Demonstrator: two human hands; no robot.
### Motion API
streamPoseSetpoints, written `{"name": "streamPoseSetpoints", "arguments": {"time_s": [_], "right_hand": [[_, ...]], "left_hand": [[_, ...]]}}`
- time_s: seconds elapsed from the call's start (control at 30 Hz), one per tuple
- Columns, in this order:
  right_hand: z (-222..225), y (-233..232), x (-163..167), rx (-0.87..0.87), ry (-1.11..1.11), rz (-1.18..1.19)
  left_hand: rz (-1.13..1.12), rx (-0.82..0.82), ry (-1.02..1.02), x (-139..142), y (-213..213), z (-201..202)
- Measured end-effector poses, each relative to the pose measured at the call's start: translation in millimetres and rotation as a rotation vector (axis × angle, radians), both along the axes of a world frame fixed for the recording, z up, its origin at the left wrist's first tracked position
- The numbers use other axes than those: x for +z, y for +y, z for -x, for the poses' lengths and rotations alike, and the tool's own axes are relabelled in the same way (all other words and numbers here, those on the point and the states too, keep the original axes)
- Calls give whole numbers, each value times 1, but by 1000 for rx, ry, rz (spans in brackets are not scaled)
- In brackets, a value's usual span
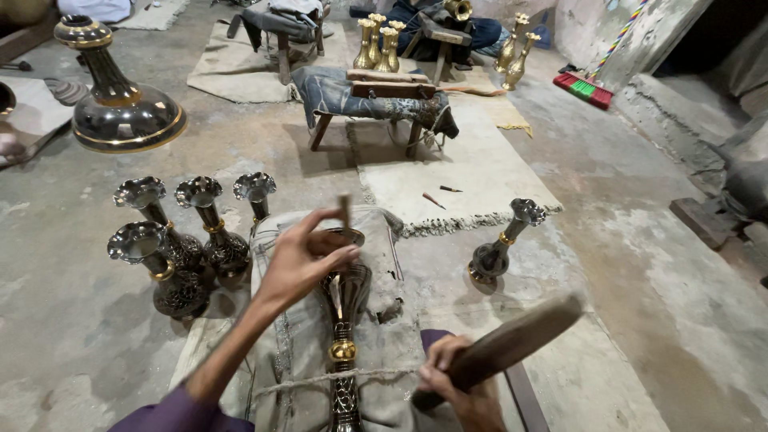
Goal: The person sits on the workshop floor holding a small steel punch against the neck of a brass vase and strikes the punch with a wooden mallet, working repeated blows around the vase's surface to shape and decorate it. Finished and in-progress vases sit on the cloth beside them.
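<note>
Left hand (pixel 300 260) pinches a thin punch (pixel 345 210) above the stiff, likely heavy metal vase (pixel 346 320); right hand (pixel 456 384) grips a wooden mallet (pixel 512 340).

Stained concrete floor (pixel 680 304), worn mats (pixel 472 172), low wooden bench (pixel 376 100).

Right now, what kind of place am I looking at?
Likely a floor-level metalcraft workshop. The left hand holds a small tool against a dark vase lying on a cloth-covered rest; the right hand holds a wooden mallet. Finished vases stand on the bare concrete floor.
</note>
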State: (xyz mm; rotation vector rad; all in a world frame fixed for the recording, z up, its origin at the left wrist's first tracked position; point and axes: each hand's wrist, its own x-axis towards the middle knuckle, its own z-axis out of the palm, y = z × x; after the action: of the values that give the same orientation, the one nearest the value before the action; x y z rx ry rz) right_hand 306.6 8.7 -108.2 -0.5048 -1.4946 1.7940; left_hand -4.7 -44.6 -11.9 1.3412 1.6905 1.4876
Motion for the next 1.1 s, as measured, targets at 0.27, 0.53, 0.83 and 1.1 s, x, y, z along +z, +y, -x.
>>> {"name": "streamPoseSetpoints", "arguments": {"time_s": [0.27,0.53,0.83,1.1], "right_hand": [[-3,29,-13,24,-182,168],[-11,64,-6,-168,-274,-179],[-13,94,-2,-189,-498,-44],[-13,110,1,-172,-474,-81]], "left_hand": [[287,-226,329,24,43,-8],[312,-284,498,35,52,-13],[322,-270,660,23,63,-14],[279,-290,709,12,68,-16]]}}
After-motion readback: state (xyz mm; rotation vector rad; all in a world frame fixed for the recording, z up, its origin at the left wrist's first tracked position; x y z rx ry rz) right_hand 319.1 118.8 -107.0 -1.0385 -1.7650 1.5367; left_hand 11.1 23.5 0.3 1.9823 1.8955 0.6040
